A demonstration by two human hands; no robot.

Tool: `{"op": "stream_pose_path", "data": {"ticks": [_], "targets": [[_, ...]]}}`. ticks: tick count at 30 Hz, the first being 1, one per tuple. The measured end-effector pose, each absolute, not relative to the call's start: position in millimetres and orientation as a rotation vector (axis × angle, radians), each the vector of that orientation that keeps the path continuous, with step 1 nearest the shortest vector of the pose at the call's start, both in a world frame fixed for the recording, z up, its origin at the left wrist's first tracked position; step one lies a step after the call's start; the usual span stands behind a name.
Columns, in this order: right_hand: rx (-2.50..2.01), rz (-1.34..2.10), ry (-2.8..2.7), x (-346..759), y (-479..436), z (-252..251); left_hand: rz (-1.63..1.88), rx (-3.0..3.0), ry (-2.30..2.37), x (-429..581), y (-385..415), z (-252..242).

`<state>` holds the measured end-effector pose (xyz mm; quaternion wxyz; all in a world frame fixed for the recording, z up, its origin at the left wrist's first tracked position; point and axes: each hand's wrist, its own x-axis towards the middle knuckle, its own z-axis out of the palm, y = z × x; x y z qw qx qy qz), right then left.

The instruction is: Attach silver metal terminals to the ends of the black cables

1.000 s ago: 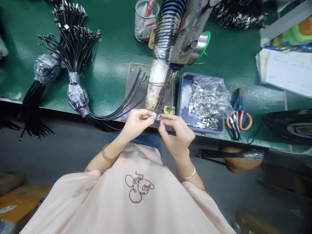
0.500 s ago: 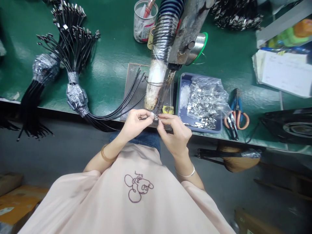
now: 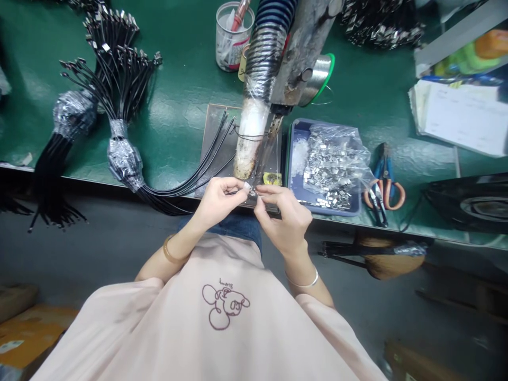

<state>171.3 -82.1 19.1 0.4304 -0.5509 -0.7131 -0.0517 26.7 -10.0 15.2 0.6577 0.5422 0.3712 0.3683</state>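
Observation:
My left hand (image 3: 218, 203) is closed in a pinch at the bench edge, and a thin black cable seems to pass between its thumb and forefinger. A small silvery metal connector (image 3: 251, 192) shows at the meeting fingertips. My right hand (image 3: 286, 212) pinches at this connector from the other side; the exact grip is hidden by the fingers. Just beyond the hands are a soldering tip (image 3: 274, 127) on a metal holder and the scorched white end of a hose (image 3: 251, 124). Several black cables (image 3: 210, 161) from a wrapped bundle reach towards my left hand.
A blue tray (image 3: 292, 174) to the right holds a bag of metal connector shells (image 3: 333, 164). Pliers (image 3: 384, 185), a solder spool (image 3: 319, 79), a cup (image 3: 234, 39) and papers (image 3: 464, 119) are on the green bench. Wrapped cable bundles (image 3: 125, 153) lie left.
Both hands stay almost in place, fingertips still together at the connector. The fingers have shifted only slightly, and the whole view has moved a little.

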Motion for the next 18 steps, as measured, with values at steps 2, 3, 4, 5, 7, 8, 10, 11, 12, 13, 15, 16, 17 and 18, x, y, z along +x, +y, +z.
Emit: {"op": "stream_pose_path", "data": {"ticks": [2, 3, 4, 5, 7, 8, 10, 11, 12, 13, 15, 16, 17, 18], "targets": [[-1.371, -0.123, -1.787, 171.0, -82.1, 17.7, 0.829, 1.236, 0.839, 25.9, -9.3, 15.4], [-1.369, -0.115, -1.787, 171.0, -82.1, 17.1, 0.830, 1.240, 0.835, 25.7, -9.3, 15.3], [-1.368, -0.106, -1.782, 171.2, -82.2, 16.6, 0.830, 1.247, 0.831, 25.5, -9.6, 15.0], [-1.371, -0.097, -1.772, 171.5, -82.3, 16.2, 0.828, 1.258, 0.827, 25.5, -10.2, 14.7], [-1.386, -0.067, -1.755, 172.6, -82.6, 16.1, 0.805, 1.296, 0.811, 25.6, -12.8, 13.6], [-1.398, -0.041, -1.749, 173.1, -82.8, 16.3, 0.787, 1.323, 0.804, 25.6, -14.9, 13.0], [-1.425, 0.030, -1.732, 174.1, -83.3, 17.2, 0.768, 1.386, 0.823, 25.2, -20.0, 11.9], [-1.437, 0.069, -1.715, 174.5, -83.5, 17.5, 0.781, 1.422, 0.855, 24.8, -22.8, 11.4], [-1.446, 0.106, -1.690, 174.8, -83.8, 17.7, 0.808, 1.459, 0.894, 24.2, -25.3, 11.1], [-1.448, 0.137, -1.663, 175.0, -84.1, 17.6, 0.842, 1.488, 0.926, 23.3, -27.5, 10.9], [-1.409, 0.152, -1.644, 175.6, -84.5, 16.3, 0.861, 1.491, 0.916, 20.9, -30.1, 11.0], [-1.368, 0.132, -1.665, 175.8, -84.6, 15.2, 0.835, 1.459, 0.873, 19.5, -30.5, 11.3], [-1.321, 0.098, -1.700, 176.1, -84.6, 14.0, 0.795, 1.412, 0.821, 18.1, -30.2, 11.8], [-1.280, 0.059, -1.736, 176.2, -84.6, 12.9, 0.755, 1.364, 0.775, 16.6, -29.6, 12.5]]}}
